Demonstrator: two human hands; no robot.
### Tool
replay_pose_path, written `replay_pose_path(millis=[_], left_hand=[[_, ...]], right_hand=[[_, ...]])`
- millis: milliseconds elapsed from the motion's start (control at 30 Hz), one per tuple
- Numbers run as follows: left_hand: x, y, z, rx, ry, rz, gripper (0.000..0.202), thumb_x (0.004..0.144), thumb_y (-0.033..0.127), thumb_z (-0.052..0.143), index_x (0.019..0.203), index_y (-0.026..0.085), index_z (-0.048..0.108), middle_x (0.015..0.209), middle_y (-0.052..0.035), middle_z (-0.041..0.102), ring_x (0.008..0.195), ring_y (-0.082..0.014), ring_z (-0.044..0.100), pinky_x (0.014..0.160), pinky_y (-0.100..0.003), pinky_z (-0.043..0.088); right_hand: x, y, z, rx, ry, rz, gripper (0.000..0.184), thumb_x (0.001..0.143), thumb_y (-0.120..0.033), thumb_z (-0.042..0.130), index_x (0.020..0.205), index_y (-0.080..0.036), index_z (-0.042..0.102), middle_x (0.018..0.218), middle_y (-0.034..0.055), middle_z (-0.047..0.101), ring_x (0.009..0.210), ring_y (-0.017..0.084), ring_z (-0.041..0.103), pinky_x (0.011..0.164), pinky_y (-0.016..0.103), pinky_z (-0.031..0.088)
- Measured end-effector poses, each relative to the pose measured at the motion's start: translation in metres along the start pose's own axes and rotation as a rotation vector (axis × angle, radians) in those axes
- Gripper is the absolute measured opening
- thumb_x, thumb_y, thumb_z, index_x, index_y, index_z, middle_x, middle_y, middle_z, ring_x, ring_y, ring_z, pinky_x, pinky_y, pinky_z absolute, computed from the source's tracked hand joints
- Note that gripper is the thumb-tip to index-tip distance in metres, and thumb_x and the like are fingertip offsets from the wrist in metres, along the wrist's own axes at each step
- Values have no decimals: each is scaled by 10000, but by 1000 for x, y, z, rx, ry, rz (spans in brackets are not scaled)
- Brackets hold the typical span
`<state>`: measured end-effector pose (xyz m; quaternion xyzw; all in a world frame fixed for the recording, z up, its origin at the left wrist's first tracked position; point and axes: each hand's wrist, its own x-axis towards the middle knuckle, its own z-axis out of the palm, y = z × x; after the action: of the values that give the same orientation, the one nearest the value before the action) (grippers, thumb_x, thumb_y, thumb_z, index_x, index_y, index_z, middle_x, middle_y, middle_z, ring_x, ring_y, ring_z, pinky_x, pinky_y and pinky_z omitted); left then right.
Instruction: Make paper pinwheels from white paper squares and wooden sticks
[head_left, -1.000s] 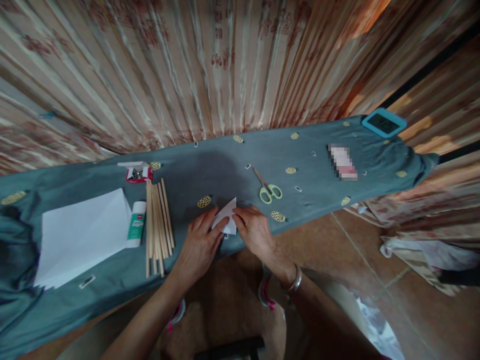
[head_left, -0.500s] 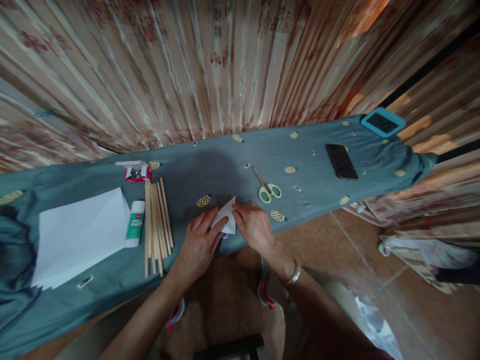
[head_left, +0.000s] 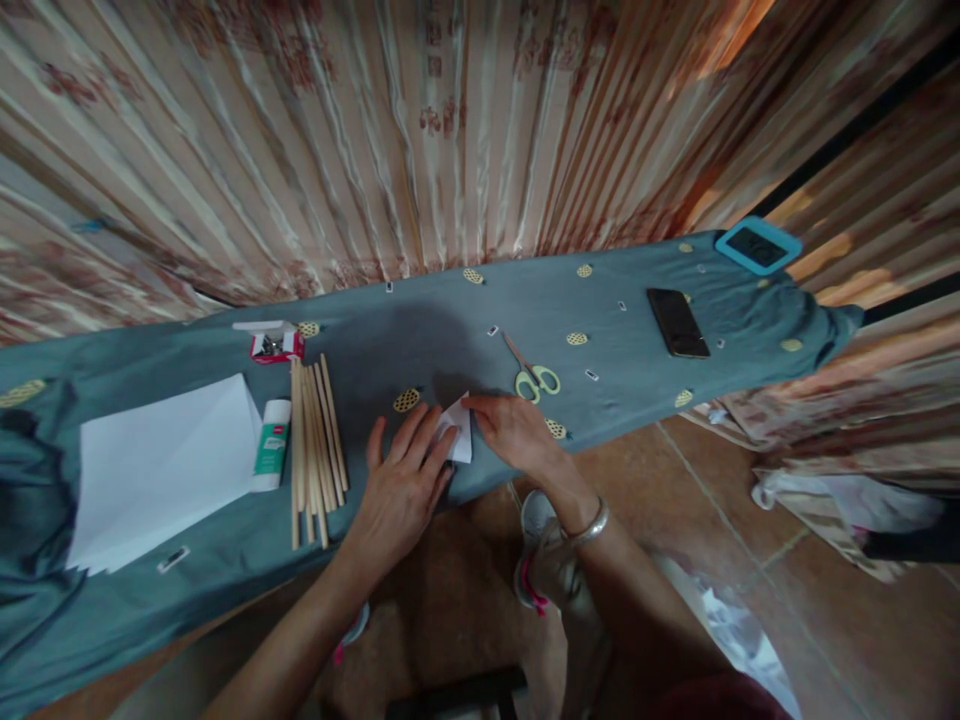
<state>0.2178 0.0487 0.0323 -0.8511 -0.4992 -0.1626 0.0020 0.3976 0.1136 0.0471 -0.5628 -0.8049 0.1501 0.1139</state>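
Observation:
A small folded piece of white paper (head_left: 462,440) lies near the front edge of the cloth-covered table, its pointed corner facing away from me. My left hand (head_left: 405,470) rests on it with the fingers spread flat, covering its left side. At the paper's upper corner, the thumb and forefinger of my right hand (head_left: 514,432) are pinched together on it. Just beyond the right hand lie scissors (head_left: 537,381) with pale green handles. To the left of my left hand is a bundle of thin wooden sticks (head_left: 315,450).
A glue stick (head_left: 271,445) and a stack of white paper (head_left: 165,470) lie at the left. Behind the sticks stands an opened small red box (head_left: 276,346) of metal clips. A phone (head_left: 677,322) and a blue-framed device (head_left: 758,245) lie at the right. A curtain (head_left: 480,130) hangs behind.
My left hand has spread its fingers flatter over the folded paper, with the thumb lifted outward. My right hand has shifted slightly up at the paper's corner. The view has turned a little.

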Motion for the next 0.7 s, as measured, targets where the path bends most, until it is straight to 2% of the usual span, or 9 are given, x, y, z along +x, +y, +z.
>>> replay_pose_path(millis=[67, 133, 233, 433, 700], left_hand=[[1, 7, -2, -5, 6, 32, 396, 933, 196, 448, 1322, 167, 513, 1424, -148, 501, 1358, -321, 389, 1094, -663, 184], [2, 13, -2, -22, -4, 60, 405, 938, 184, 420, 1334, 144, 497, 1410, -160, 513, 1351, -312, 408, 1101, -666, 178], [3, 18, 1, -30, -26, 76, 399, 935, 195, 429, 1314, 99, 509, 1377, -188, 538, 1323, -314, 449, 1104, -646, 222], [-2, 13, 15, -23, -25, 106, 435, 907, 262, 509, 1287, 50, 518, 1369, -208, 537, 1308, -328, 463, 1093, -529, 357], [-13, 11, 26, -28, -70, 108, 579, 882, 347, 569, 1364, 52, 440, 1454, -225, 433, 1372, -347, 367, 1088, -501, 372]], right_hand=[[0, 1, -1, -22, -50, -2, 352, 923, -174, 443, 1180, -234, 676, 985, 88, 761, 849, 246, 722, 734, 311, 527], [0, 1, -2, -34, -80, 5, 368, 932, -174, 423, 1209, -230, 659, 1004, 95, 757, 861, 251, 723, 740, 316, 531], [0, 0, -3, -29, -85, 3, 371, 927, -166, 430, 1221, -215, 651, 1017, 102, 754, 880, 243, 722, 758, 302, 531], [0, 0, -2, -39, -85, -2, 371, 934, -178, 421, 1228, -198, 647, 1021, 110, 752, 915, 239, 716, 796, 300, 527], [-2, -3, -4, -81, -131, 19, 389, 951, -189, 390, 1263, -213, 620, 1053, 110, 743, 936, 242, 711, 812, 304, 521]])
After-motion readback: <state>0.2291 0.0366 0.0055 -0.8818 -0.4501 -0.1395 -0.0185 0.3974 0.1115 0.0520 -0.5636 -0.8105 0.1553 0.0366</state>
